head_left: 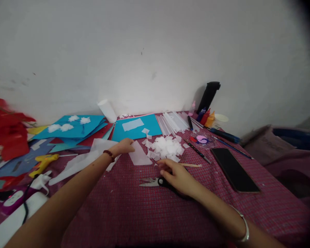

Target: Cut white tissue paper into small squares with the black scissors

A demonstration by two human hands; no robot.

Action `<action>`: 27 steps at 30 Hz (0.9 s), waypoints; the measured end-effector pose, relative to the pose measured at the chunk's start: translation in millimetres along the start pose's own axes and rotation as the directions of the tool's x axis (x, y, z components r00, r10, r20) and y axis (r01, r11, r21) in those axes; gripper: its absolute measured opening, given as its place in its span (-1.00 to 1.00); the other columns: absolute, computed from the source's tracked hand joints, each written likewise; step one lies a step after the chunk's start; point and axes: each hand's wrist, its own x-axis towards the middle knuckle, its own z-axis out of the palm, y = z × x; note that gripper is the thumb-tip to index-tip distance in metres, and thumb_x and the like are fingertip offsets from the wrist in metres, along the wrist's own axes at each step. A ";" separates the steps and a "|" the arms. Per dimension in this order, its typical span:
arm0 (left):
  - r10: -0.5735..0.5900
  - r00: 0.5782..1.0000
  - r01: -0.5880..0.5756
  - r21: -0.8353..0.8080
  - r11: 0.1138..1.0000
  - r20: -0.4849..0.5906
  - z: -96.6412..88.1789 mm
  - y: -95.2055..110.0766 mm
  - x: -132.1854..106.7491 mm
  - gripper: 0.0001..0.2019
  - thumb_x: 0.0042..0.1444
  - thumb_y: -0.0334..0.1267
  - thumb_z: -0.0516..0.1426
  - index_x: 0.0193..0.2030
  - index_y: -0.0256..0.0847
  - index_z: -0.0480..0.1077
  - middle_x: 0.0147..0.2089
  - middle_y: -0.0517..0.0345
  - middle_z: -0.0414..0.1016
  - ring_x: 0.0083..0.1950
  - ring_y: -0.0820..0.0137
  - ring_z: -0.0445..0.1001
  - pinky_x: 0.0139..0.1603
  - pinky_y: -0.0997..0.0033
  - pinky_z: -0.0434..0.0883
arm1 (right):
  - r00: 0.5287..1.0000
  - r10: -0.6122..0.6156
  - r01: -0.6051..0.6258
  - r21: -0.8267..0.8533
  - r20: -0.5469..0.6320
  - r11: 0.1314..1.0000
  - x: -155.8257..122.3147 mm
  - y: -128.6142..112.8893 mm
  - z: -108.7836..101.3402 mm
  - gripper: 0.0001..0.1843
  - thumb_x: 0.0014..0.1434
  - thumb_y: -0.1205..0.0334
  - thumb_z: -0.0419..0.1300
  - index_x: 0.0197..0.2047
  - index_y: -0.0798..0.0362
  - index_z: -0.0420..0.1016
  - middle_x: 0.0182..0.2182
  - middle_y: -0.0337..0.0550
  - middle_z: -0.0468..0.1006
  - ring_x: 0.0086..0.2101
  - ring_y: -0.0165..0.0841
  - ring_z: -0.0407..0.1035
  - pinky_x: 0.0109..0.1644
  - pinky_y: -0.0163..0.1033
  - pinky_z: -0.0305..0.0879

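Observation:
My left hand (124,146) pinches the edge of a piece of white tissue paper (138,155) lying on the red checked cloth (134,210). My right hand (177,174) rests over the black handles of a pair of scissors (151,182), whose blades point left; its fingers are curled near the handles. Just beyond both hands lies a heap of small white paper squares (166,147). A thin wooden stick (191,165) lies by my right fingers.
Blue card sheets (136,127) with white cotton clouds and red paper lie at the back left. A yellow glue gun (42,162) is on the left, a black phone (234,169) on the right. Paint bottles (208,119), pens, white strips and a black flask stand by the wall.

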 end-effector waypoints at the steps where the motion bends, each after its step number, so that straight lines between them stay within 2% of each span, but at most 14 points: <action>1: 0.036 0.999 -0.037 -0.028 0.999 -0.023 -4.6 4.7 -8.8 -0.93 0.03 -0.36 0.16 -0.35 -0.33 0.44 -0.38 0.16 0.45 -0.37 0.37 0.41 -0.43 0.44 0.32 | 0.999 0.002 -0.001 0.029 -0.038 1.000 1.6 1.2 0.5 -0.61 0.14 0.33 0.15 0.06 0.03 0.38 -0.13 -0.04 0.52 -0.15 -0.21 0.41 -0.01 -0.01 0.31; 3: 0.116 0.991 -0.122 -0.076 0.990 -0.070 -17.9 17.3 -29.6 -0.96 -0.03 -0.40 0.12 -0.44 -0.28 0.40 -0.51 0.24 0.35 -0.47 0.44 0.32 -0.52 0.49 0.20 | 0.994 0.001 0.009 0.095 -0.111 0.995 7.1 1.2 1.5 -0.41 0.12 0.27 0.21 0.21 0.02 0.20 0.06 0.05 0.40 -0.02 -0.18 0.35 0.06 0.02 0.26; 5: 0.196 0.975 -0.207 -0.113 0.972 -0.104 -35.2 33.4 -53.4 -0.96 -0.04 -0.37 0.11 -0.43 -0.24 0.38 -0.52 0.28 0.33 -0.50 0.48 0.26 -0.53 0.50 0.16 | 0.989 -0.018 0.043 0.173 -0.144 0.984 16.2 -3.7 2.9 -0.19 0.04 0.21 0.30 0.30 0.00 0.03 0.22 0.11 0.22 0.09 -0.15 0.27 0.13 0.04 0.21; 7: 0.271 0.954 -0.292 -0.184 0.939 -0.131 -53.1 50.6 -77.7 -0.96 -0.05 -0.35 0.11 -0.44 -0.22 0.39 -0.51 0.28 0.35 -0.50 0.50 0.26 -0.52 0.51 0.17 | 0.989 -0.056 0.091 0.256 -0.140 0.962 27.9 -14.0 5.7 -0.01 -0.07 0.16 0.40 0.33 -0.04 -0.04 0.29 0.10 0.12 0.16 -0.14 0.20 0.18 0.03 0.16; 9: 0.292 0.942 -0.328 -0.262 0.908 -0.168 -67.5 65.1 -99.5 -0.98 -0.06 -0.35 0.14 -0.45 -0.21 0.40 -0.51 0.27 0.37 -0.50 0.49 0.28 -0.51 0.51 0.19 | 0.988 -0.102 0.136 0.341 -0.115 0.930 39.7 -27.5 11.2 0.08 -0.19 0.13 0.47 0.32 -0.07 0.00 0.29 0.05 0.16 0.18 -0.13 0.19 0.20 0.02 0.15; 10: 0.276 0.943 -0.323 -0.312 0.893 -0.187 -72.4 70.1 -108.7 -0.98 -0.07 -0.35 0.15 -0.45 -0.21 0.41 -0.50 0.26 0.40 -0.49 0.49 0.29 -0.50 0.51 0.21 | 0.988 -0.123 0.151 0.384 -0.097 0.911 44.8 -34.5 15.2 0.05 -0.22 0.11 0.48 0.29 -0.08 0.09 0.25 0.02 0.24 0.16 -0.13 0.22 0.19 0.01 0.17; 12: 0.211 0.951 -0.292 -0.439 0.850 -0.225 -76.9 74.7 -122.6 -0.96 -0.09 -0.35 0.17 -0.42 -0.21 0.42 -0.47 0.22 0.44 -0.48 0.46 0.34 -0.50 0.51 0.25 | 0.987 -0.148 0.161 0.469 -0.064 0.868 52.3 -46.8 25.3 -0.16 -0.22 0.04 0.48 0.14 -0.05 0.33 0.09 -0.04 0.46 0.06 -0.13 0.34 0.12 0.00 0.26; 14: 0.148 0.954 -0.278 -0.594 0.755 -0.260 -74.5 72.0 -130.9 -0.92 -0.10 -0.35 0.19 -0.38 -0.21 0.43 -0.44 0.19 0.47 -0.46 0.45 0.37 -0.49 0.50 0.28 | 0.988 -0.140 0.150 0.549 -0.059 0.822 55.6 -55.1 36.1 -0.39 -0.15 -0.05 0.41 -0.04 0.01 0.46 -0.10 -0.07 0.58 -0.09 -0.16 0.46 0.02 -0.02 0.36; 17: 0.082 0.956 -0.273 -0.745 0.609 -0.282 -61.9 59.2 -135.8 -0.86 -0.10 -0.33 0.21 -0.32 -0.23 0.45 -0.42 0.18 0.50 -0.45 0.45 0.38 -0.45 0.49 0.31 | 0.994 -0.066 0.108 0.631 -0.089 0.768 53.5 -59.7 46.0 -0.47 -0.05 -0.11 0.31 -0.11 0.07 0.43 -0.29 -0.10 0.62 -0.37 -0.28 0.52 -0.26 -0.14 0.46; 20: 0.022 0.960 -0.241 -0.787 0.568 -0.278 -45.7 44.0 -135.6 -0.85 -0.14 -0.31 0.26 -0.37 -0.25 0.45 -0.47 0.19 0.48 -0.49 0.49 0.33 -0.48 0.51 0.27 | 0.997 0.007 0.047 0.647 -0.081 0.761 45.9 -59.1 42.5 -0.56 -0.04 -0.05 0.31 -0.21 0.08 0.41 -0.51 -0.22 0.59 -0.63 -0.41 0.41 -0.55 -0.32 0.35; 23: 0.025 0.970 -0.215 -0.808 0.549 -0.241 -31.1 31.4 -130.7 -0.82 -0.17 -0.26 0.29 -0.38 -0.26 0.47 -0.50 0.20 0.46 -0.52 0.50 0.30 -0.51 0.51 0.24 | 0.997 0.039 0.010 0.620 -0.066 0.784 37.3 -56.5 29.9 -0.63 -0.06 -0.02 0.33 -0.33 0.09 0.41 -0.61 -0.27 0.55 -0.68 -0.46 0.36 -0.64 -0.41 0.24; 27: 0.064 0.977 -0.209 -0.839 0.502 -0.204 -14.5 22.7 -117.2 -0.82 -0.13 -0.21 0.30 -0.42 -0.24 0.46 -0.51 0.22 0.46 -0.52 0.50 0.31 -0.49 0.51 0.23 | 0.996 0.066 -0.020 0.571 -0.061 0.821 30.5 -48.8 12.1 -0.63 -0.07 -0.02 0.35 -0.33 0.11 0.49 -0.59 -0.27 0.56 -0.67 -0.47 0.35 -0.65 -0.41 0.24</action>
